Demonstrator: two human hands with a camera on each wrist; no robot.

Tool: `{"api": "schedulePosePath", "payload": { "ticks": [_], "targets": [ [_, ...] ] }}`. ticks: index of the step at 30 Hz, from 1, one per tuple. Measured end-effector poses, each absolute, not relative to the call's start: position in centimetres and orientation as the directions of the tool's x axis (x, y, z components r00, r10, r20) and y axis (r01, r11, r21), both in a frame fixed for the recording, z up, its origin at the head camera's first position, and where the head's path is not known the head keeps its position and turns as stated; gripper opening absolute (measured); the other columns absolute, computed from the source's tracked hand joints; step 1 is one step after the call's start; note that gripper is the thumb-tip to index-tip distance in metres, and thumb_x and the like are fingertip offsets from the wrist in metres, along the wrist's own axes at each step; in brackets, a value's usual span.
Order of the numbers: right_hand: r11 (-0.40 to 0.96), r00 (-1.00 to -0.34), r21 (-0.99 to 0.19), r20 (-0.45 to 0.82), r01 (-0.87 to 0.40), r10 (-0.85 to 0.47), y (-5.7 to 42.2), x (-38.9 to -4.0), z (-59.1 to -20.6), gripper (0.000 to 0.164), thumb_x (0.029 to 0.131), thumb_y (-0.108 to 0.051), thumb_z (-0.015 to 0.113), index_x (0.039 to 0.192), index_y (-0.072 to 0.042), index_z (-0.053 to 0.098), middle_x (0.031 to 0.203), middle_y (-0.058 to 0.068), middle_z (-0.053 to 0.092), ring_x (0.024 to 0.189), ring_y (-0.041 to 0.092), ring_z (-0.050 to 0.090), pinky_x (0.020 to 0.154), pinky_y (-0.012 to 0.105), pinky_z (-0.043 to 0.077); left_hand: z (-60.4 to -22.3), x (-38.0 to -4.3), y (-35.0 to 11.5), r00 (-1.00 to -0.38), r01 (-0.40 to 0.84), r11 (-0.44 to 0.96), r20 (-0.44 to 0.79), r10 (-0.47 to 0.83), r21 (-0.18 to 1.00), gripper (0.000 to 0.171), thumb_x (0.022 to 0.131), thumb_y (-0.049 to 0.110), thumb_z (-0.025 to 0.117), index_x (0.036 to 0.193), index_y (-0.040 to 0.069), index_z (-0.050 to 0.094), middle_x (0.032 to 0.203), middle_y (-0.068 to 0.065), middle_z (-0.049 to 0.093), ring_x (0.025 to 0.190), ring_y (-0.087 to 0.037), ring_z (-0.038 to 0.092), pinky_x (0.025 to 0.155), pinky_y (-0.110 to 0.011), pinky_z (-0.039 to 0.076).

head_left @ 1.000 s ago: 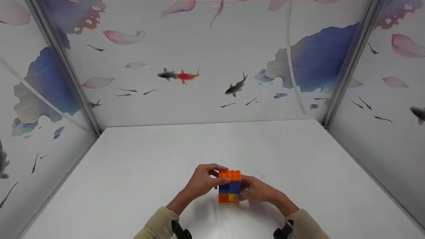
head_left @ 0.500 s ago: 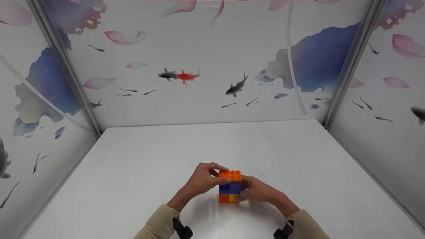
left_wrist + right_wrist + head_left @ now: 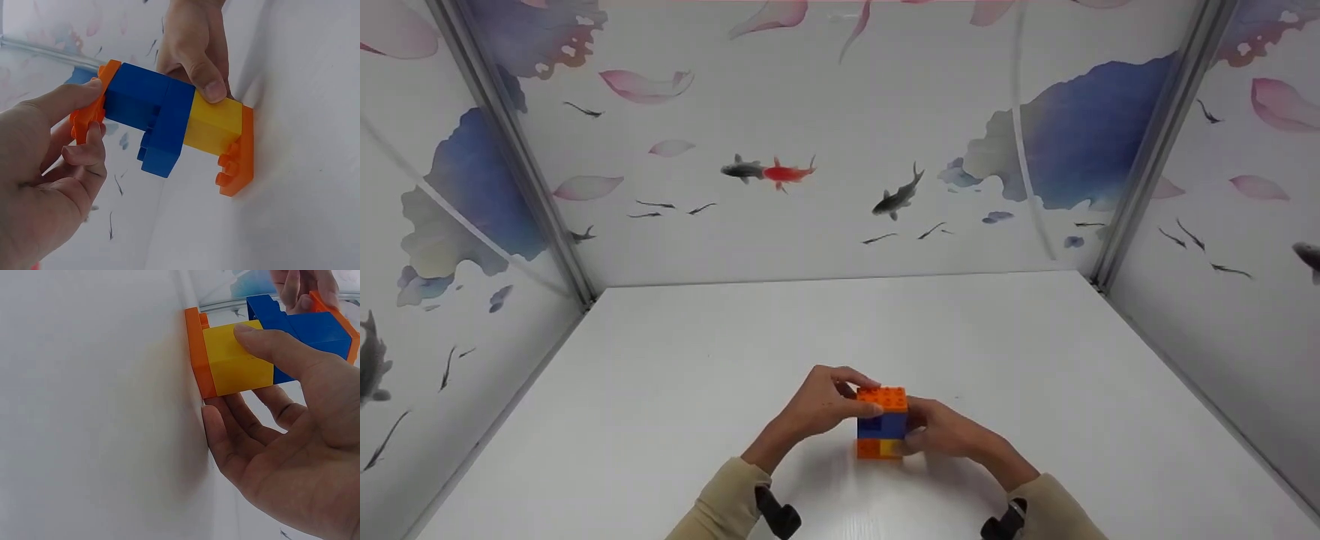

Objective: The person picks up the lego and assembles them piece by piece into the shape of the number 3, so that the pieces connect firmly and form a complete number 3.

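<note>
A small tower of toy building bricks stands upright on the white table. Its base is a thin orange brick (image 3: 241, 163), with a yellow brick (image 3: 214, 121) over one end. Two blue bricks sit higher up: a longer one (image 3: 163, 138) overhanging the yellow one, then a shorter one (image 3: 135, 93). A studded thin orange brick (image 3: 889, 397) caps the tower. My left hand (image 3: 821, 405) pinches this top brick between thumb and fingers. From the other side my right hand (image 3: 949, 430) grips the yellow brick, thumb on its face; its fingertips are partly hidden behind the tower.
The white table (image 3: 697, 337) stretches out around the hands. White printed panels with fish and petals close in the back (image 3: 810, 240) and both sides, joined by grey metal corner posts (image 3: 521, 172). Black straps (image 3: 776, 514) sit at both wrists.
The hands and the brick tower keep nearly the same pose. The whole head view has shifted slightly to the right.
</note>
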State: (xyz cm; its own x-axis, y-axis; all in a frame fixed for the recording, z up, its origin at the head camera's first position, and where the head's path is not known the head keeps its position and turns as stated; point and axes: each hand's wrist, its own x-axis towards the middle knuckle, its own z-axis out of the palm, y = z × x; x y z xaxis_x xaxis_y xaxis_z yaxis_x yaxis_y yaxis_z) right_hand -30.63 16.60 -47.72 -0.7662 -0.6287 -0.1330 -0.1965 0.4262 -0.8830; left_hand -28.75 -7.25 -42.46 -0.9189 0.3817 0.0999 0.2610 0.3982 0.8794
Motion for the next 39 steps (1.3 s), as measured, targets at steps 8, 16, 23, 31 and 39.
{"api": "schedulePosePath", "payload": {
  "ticks": [8,16,23,31,39],
  "targets": [
    [0.443,-0.775,-0.879,-0.154,-0.176,-0.613,16.5,-30.7,-47.6,0.060,0.089,-0.014,0.074,0.144,-0.012,0.051,0.134,0.008,0.063,0.121,0.026,0.059,0.111,0.056,0.044,-41.3,-29.2,-7.1,-0.920,0.220,0.462,0.025,0.391,0.859,0.024,0.081,0.027,0.084,0.104,0.018,0.080,0.108,-0.002,0.074,0.081,-0.016,0.061,0.068,-0.028,0.053],
    [0.456,-0.788,-0.872,-0.151,-0.179,-0.597,16.8,-30.6,-47.3,0.061,0.089,-0.017,0.075,0.144,-0.013,0.051,0.133,0.008,0.063,0.119,0.026,0.059,0.110,0.056,0.045,-41.1,-29.4,-6.8,-0.918,0.217,0.454,0.022,0.396,0.864,0.025,0.082,0.025,0.084,0.104,0.017,0.080,0.111,-0.003,0.074,0.084,-0.017,0.063,0.075,-0.030,0.056],
    [0.456,-0.778,-0.870,-0.149,-0.191,-0.610,16.6,-30.7,-47.5,0.059,0.090,-0.018,0.074,0.144,-0.012,0.051,0.133,0.007,0.063,0.118,0.025,0.059,0.110,0.055,0.045,-41.3,-29.3,-7.1,-0.923,0.173,0.449,-0.015,0.385,0.877,0.025,0.081,0.025,0.084,0.104,0.017,0.080,0.110,-0.002,0.074,0.083,-0.017,0.064,0.072,-0.028,0.055],
    [0.453,-0.781,-0.868,-0.136,-0.202,-0.609,16.7,-30.6,-47.4,0.059,0.087,-0.013,0.073,0.142,-0.012,0.052,0.130,0.006,0.064,0.114,0.024,0.059,0.108,0.053,0.047,-40.9,-29.7,-7.1,-0.907,0.194,0.457,-0.020,0.422,0.868,0.023,0.081,0.023,0.084,0.102,0.017,0.080,0.110,-0.002,0.073,0.081,-0.014,0.065,0.076,-0.030,0.058],
    [0.466,-0.786,-0.864,-0.151,-0.190,-0.600,16.4,-30.6,-47.5,0.060,0.088,-0.017,0.075,0.143,-0.014,0.051,0.130,0.005,0.064,0.115,0.023,0.059,0.109,0.054,0.046,-41.3,-29.3,-7.4,-0.910,0.179,0.457,-0.030,0.414,0.871,0.027,0.083,0.026,0.083,0.107,0.016,0.078,0.112,-0.003,0.073,0.080,-0.016,0.062,0.071,-0.028,0.054]
  ]
}}
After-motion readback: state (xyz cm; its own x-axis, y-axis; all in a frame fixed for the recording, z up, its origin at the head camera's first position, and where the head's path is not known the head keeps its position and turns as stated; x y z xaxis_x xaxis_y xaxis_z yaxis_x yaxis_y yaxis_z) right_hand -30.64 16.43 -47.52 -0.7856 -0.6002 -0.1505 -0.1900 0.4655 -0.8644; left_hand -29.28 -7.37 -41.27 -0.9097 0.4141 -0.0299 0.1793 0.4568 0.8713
